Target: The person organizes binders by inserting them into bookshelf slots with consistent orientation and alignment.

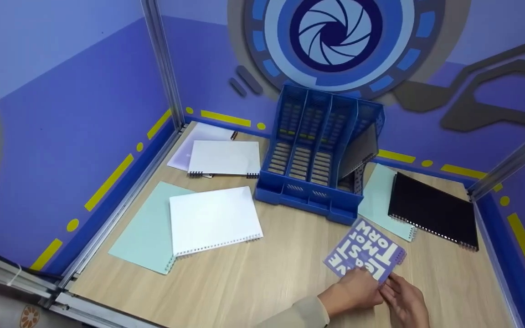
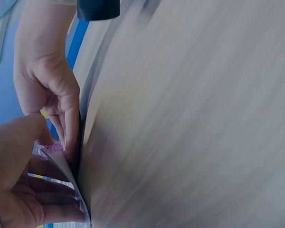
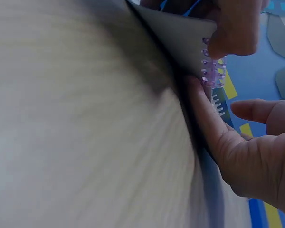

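A small purple notebook [image 1: 366,248] with big white lettering and a spiral binding is tilted up slightly at its near corner, over the front right of the table. My left hand [image 1: 358,288] pinches its near edge; in the left wrist view, the thumb lies over one side and the fingers are behind the sheet. Beside it, my right hand [image 1: 406,298] touches the corner by the purple rings [image 3: 213,71]. In the right wrist view, its extended finger reaches under the edge, with the thumb held apart. The notebook's underside [image 3: 175,35] is plain grey.
Behind stands a blue file rack [image 1: 310,205] with a dark notebook [image 1: 359,150] leaning in its right slot. White notebooks [image 1: 214,221] and a mint one [image 1: 141,237] lie left; a black notebook [image 1: 433,209] overlaps another mint notebook [image 1: 378,205] at right. Walls surround the table.
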Tool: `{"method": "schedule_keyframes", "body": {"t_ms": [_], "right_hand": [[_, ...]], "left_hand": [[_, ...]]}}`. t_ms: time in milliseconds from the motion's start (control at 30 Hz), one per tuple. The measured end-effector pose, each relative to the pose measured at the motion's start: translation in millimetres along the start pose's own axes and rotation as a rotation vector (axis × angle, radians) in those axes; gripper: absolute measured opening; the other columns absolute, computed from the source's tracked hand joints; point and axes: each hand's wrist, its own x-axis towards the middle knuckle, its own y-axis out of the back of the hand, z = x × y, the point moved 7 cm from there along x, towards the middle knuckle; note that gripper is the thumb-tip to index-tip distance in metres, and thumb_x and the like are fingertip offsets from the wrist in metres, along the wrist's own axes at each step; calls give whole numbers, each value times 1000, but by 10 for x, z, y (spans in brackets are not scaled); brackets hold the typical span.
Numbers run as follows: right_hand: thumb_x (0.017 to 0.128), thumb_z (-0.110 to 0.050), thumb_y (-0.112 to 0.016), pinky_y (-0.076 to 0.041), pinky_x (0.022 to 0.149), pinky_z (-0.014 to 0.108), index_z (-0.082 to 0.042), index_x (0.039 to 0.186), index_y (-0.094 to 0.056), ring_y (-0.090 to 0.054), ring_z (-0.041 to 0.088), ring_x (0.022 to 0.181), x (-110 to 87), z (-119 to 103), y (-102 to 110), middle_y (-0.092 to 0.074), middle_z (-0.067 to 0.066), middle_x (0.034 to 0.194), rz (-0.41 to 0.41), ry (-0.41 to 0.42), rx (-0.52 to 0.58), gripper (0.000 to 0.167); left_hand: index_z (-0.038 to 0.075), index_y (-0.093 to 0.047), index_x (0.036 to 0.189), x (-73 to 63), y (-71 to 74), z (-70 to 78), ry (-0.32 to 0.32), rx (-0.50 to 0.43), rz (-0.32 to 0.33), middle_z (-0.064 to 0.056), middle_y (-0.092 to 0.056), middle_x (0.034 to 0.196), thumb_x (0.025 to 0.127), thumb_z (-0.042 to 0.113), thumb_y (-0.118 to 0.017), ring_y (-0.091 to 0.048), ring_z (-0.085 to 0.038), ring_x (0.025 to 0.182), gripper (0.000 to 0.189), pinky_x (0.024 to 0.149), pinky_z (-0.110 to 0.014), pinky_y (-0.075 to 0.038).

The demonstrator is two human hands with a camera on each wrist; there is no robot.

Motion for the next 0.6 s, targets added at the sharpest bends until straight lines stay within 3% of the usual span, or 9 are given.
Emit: {"method": "schedule_keyframes", "body": {"t_ms": [100, 167, 267, 433, 600], "right_hand": [[109, -19, -40, -56, 91, 31, -1, 143, -48, -72, 13, 90, 24, 4, -12, -74, 2, 91, -4, 9, 64, 39], [108, -18, -44, -56, 90, 30, -6, 126, -58, -73, 14, 89, 33, 13, -12, -74, 3, 90, -5, 4, 87, 26], [107, -12, -47, -55, 92, 31, -7, 106, -60, -74, 17, 89, 29, 15, -26, -75, 6, 91, -29, 1, 151, 14], [103, -4, -52, -52, 96, 35, -5, 101, -58, -74, 22, 92, 15, 17, -38, -75, 10, 92, -58, -14, 268, 7], [102, -1, -56, -52, 95, 34, -6, 110, -54, -74, 22, 94, 22, 49, -41, -76, 11, 93, -40, -32, 294, 10]], "left_hand": [[18, -67, 81, -24, 22, -41, -45, -59, 15, 4, -61, 83, 89, 41, -68, -53, -5, 73, 24, 61, -24, -49], [18, -61, 71, -58, 35, -74, -83, -80, 29, 7, -53, 71, 88, 38, -70, -45, -4, 63, 27, 53, -21, -44], [19, -50, 62, -121, 47, -131, -142, -85, 39, 10, -44, 61, 87, 35, -71, -38, -3, 54, 35, 46, -19, -35], [19, -46, 62, -185, 37, -213, -216, -76, -15, 10, -45, 71, 89, 38, -67, -36, -2, 53, 39, 45, -17, -31], [20, -49, 66, -203, 20, -271, -233, -88, -89, 11, -47, 75, 91, 40, -67, -37, -2, 55, 37, 47, -18, -31]]}}
